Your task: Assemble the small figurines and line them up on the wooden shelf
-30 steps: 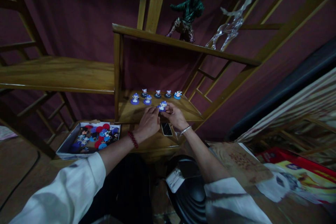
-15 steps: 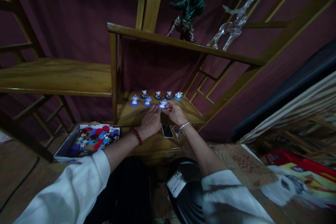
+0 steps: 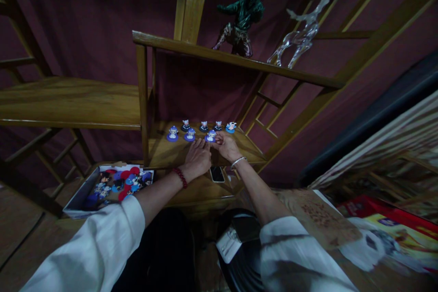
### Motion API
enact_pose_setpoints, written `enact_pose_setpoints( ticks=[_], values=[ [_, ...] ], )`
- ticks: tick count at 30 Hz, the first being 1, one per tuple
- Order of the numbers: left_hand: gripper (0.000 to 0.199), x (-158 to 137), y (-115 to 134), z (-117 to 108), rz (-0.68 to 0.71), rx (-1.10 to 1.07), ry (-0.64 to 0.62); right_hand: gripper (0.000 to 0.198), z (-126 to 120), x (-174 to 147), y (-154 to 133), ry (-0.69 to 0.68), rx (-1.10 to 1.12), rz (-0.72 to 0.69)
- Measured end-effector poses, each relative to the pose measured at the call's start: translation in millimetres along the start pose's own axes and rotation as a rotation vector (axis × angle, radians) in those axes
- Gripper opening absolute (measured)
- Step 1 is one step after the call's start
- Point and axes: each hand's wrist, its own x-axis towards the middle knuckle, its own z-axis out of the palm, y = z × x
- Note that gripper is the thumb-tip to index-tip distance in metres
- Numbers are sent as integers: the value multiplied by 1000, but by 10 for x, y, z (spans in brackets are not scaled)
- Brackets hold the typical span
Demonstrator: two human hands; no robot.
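A dark red wall (image 3: 92, 32) stands behind open wooden shelving in a dim room. On the small shelf (image 3: 166, 157) at the middle, figurines stand in two rows. Nearer the back edge are three small dark-based figurines (image 3: 204, 126), with a blue-based figurine (image 3: 230, 127) close to the back right corner. Ahead of them stand three on purple bases: a left one (image 3: 173, 133) near the left edge, a middle one (image 3: 190, 134), and the right purple figurine (image 3: 211, 136), which is upright at the hands, set back from the front edge.

The right hand (image 3: 226, 147) has its fingers bent in at that figurine's right side; whether they are clamped on it, I cannot tell. The left hand (image 3: 199, 159) reaches over the front edge, fingers side by side, tips just in front of the same figurine; I cannot tell whether they grip anything.

Below the front edge, a phone (image 3: 217, 174) lies on a lower ledge (image 3: 191, 197). Left of it, an open box (image 3: 77, 213) holds more figurines in a jumble. The upper shelf (image 3: 191, 48) carries a green hooded statue (image 3: 241, 20) and, nearer its right end, a clear deer (image 3: 301, 34).
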Motion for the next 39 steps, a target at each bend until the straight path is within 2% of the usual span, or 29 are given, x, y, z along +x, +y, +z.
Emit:
enact_pose_setpoints(
  ticks=[11,21,39],
  values=[
    [50,53,-29,70,5,38,2,30,50,100,64,-63,55,-22],
    [48,21,19,67,-28,64,17,34,31,158,74,-148,38,13],
    [48,15,9,108,-40,47,124,30,68,114,10,-127,54,-13]
  ],
)
